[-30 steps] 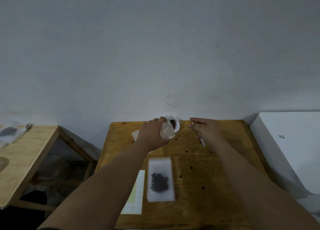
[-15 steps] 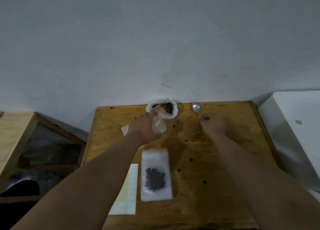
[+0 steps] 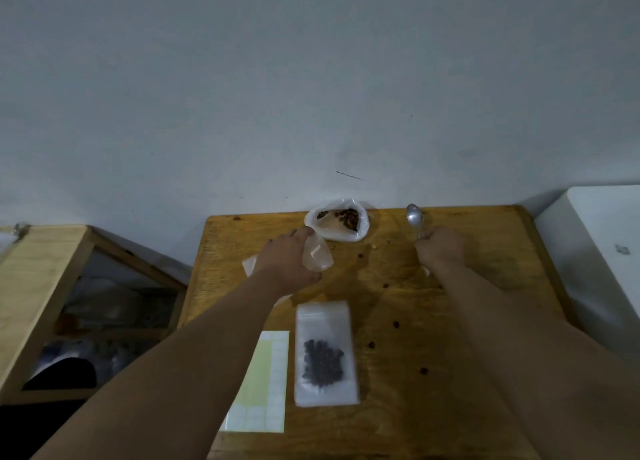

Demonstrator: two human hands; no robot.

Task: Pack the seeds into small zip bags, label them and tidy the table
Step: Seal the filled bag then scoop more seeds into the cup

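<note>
Plain workroom: wooden table (image 3: 502, 248), bare wall (image 3: 311, 78).

Grey wall (image 3: 311, 78), wooden table (image 3: 485, 286), dim light

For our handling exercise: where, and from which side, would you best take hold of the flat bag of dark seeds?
Pinch the bag at its empty far end, coming from above. It lies flat with the seeds bunched toward its near end, so the far strip is thin bare plastic, probably easy to lift without squeezing them.
</note>
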